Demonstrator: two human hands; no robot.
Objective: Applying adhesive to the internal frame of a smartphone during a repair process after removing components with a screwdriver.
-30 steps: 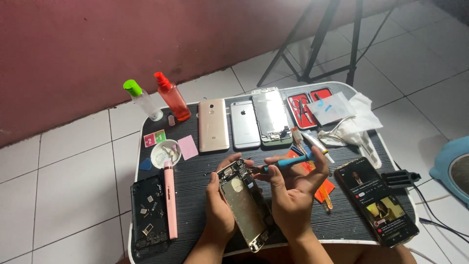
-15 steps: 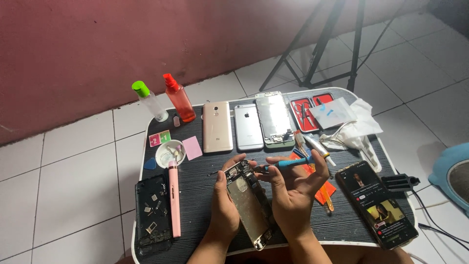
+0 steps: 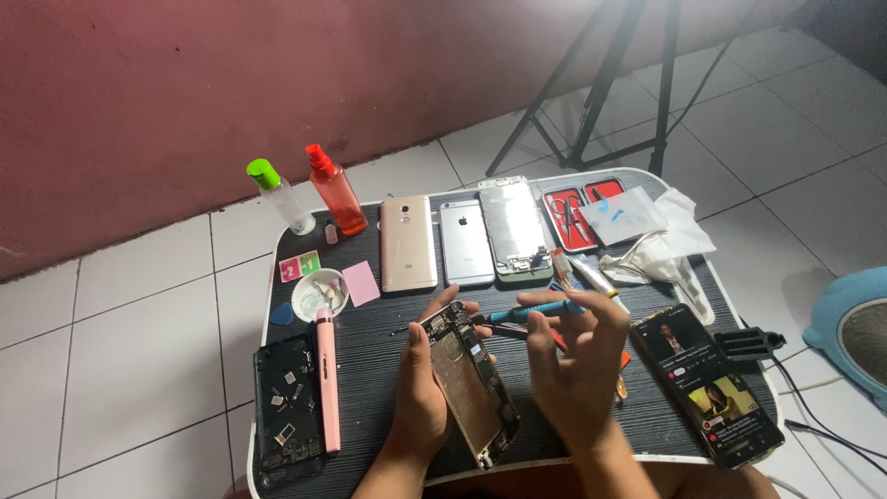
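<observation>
1. Two hands of mine work at the near edge of the worktop (image 3: 370,370). My left hand (image 3: 420,388) has its grip closed around the left side of an opened phone body (image 3: 469,383), thumb and fingertips up by its top end; the phone lies tilted, insides upward, its far end near the middle of the worktop.
2. My right hand (image 3: 577,365) hovers just right of the phone with the grip wide and the fingers spread; a blue-handled tool (image 3: 527,314) runs across at the fingertips, though I cannot tell whether they pinch it.
3. Left of my left hand lie a pink pen-shaped tool (image 3: 327,379) and a black tray of small parts (image 3: 286,411). To my right lies a phone with a lit screen (image 3: 711,383).
4. Further out sit a small white dish (image 3: 319,294) and a pink square pad (image 3: 361,283).
5. Beyond these lie three phones face down in a row: gold (image 3: 407,242), silver (image 3: 465,242) and a bare metal one (image 3: 514,229), then a red tool case (image 3: 571,217) and crumpled white cloth (image 3: 670,245).
6. Farthest stand a green-capped bottle (image 3: 280,196) and a red bottle (image 3: 334,192).
</observation>
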